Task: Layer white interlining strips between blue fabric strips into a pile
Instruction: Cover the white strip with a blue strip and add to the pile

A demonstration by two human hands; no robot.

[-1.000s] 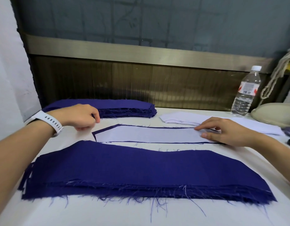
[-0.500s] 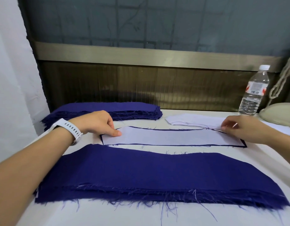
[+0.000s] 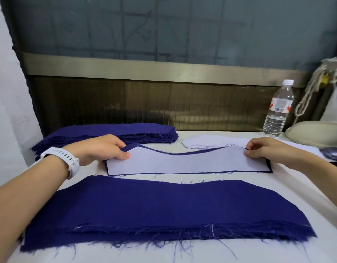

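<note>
My left hand (image 3: pixel 105 149) pinches the left end of the white interlining strip (image 3: pixel 186 164) together with the blue strip (image 3: pixel 129 147) beneath it, thumb on top. My right hand (image 3: pixel 262 150) pinches the white strip's right end; I cannot tell whether it also grips the blue. The pair lies mid-frame, its far edge raised off the table (image 3: pixel 201 252) and its near edge down. Across the lower half of the frame spreads the wide blue pile (image 3: pixel 154 209), frayed along its near edge. At upper left sits a stack of blue strips (image 3: pixel 110 131). Right of centre is a small stack of white interlining (image 3: pixel 201 143). A water bottle (image 3: pixel 277 111) stands at upper right.
</note>
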